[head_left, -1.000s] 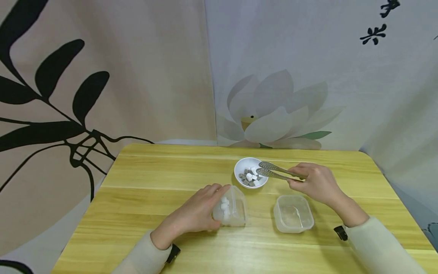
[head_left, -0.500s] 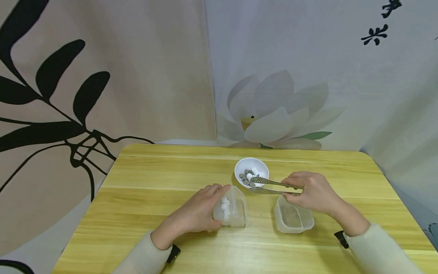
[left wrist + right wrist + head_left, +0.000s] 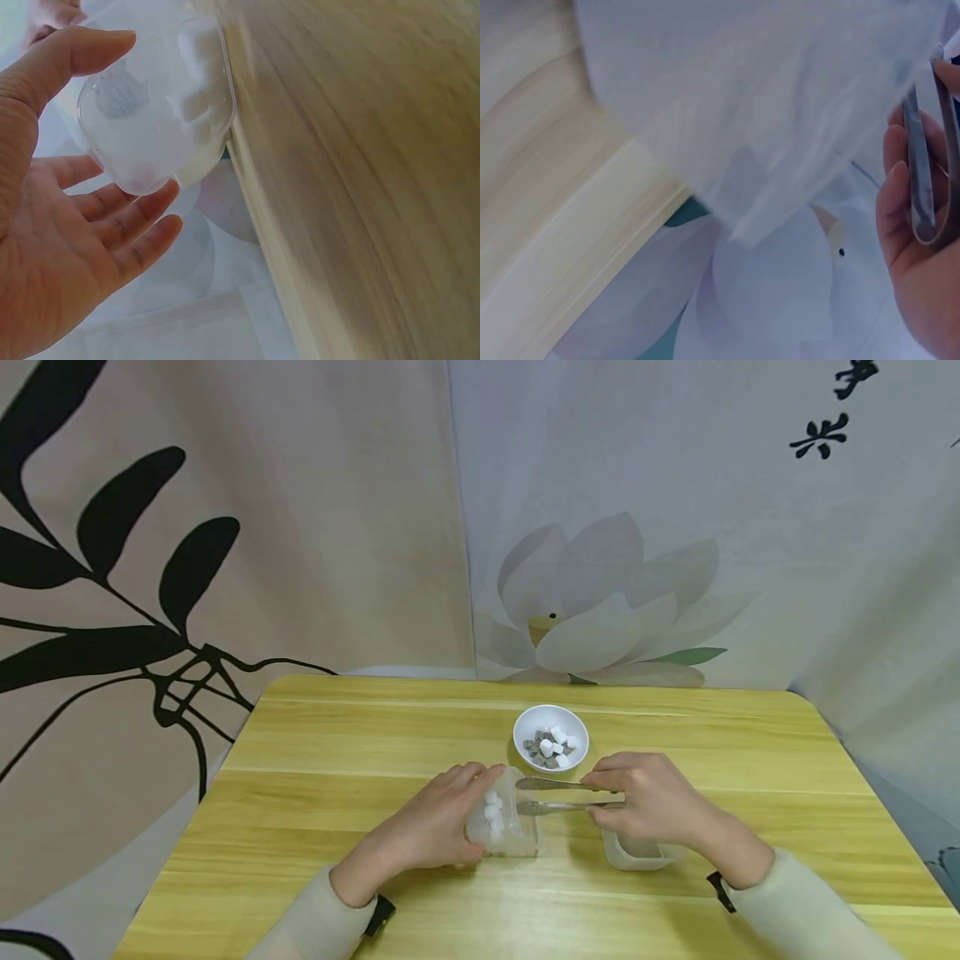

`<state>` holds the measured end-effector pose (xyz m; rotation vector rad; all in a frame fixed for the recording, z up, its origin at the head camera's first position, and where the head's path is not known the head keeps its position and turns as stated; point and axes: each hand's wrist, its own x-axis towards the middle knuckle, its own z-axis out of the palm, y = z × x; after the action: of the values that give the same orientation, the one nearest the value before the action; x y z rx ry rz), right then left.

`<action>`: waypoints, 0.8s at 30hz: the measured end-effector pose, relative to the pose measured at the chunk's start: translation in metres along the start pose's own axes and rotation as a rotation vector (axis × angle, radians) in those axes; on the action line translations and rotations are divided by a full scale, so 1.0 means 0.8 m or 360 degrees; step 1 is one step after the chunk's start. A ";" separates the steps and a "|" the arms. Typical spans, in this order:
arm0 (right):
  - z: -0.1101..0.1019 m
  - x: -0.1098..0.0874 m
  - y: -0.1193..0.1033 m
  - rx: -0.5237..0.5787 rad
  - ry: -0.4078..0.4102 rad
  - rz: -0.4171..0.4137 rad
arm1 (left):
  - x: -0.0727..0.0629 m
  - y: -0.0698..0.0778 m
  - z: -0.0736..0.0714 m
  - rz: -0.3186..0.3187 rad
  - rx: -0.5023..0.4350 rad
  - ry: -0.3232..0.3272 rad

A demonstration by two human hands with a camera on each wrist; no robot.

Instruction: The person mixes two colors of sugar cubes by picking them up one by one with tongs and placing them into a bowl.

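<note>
My left hand [image 3: 427,827] steadies a clear plastic container [image 3: 510,839] tipped on its side, thumb and fingers at opposite edges. Several small white pieces [image 3: 199,97] lie along its lower wall. Metal tongs [image 3: 558,784] with perforated heads are in my right hand [image 3: 660,802]. Their spread tips are at the container's mouth, and one head shows blurred through the base in the left wrist view. In the right wrist view, the bent end of the tongs [image 3: 919,180] lies in my palm. Behind both hands, a white bowl [image 3: 531,722] contains grey and white cubes.
A second clear container [image 3: 637,860] stands upright under my right hand, partly hidden by it; its wall fills much of the right wrist view. The wooden table [image 3: 360,727] ends at a printed curtain [image 3: 375,527] behind.
My right hand has brought the tongs from over the bowl down and left to the tipped container's mouth. The left hand and its container have stayed put.
</note>
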<state>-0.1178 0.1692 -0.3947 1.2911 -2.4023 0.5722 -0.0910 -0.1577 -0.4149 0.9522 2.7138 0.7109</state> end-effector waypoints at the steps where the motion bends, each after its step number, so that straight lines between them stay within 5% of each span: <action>1: 0.002 0.001 -0.001 -0.0002 -0.0007 -0.0014 | 0.000 0.000 0.000 0.0001 0.0002 0.0000; 16: 0.028 0.014 -0.019 -0.0032 -0.0212 -0.0127 | 0.000 0.001 0.002 -0.0004 -0.0010 0.0002; 24: 0.036 0.015 -0.021 -0.0094 -0.0181 -0.0140 | 0.000 0.000 0.002 -0.0002 -0.0003 -0.0005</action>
<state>-0.1129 0.1377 -0.4106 1.4311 -2.4185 0.4107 -0.0900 -0.1570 -0.4166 0.9500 2.7108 0.7107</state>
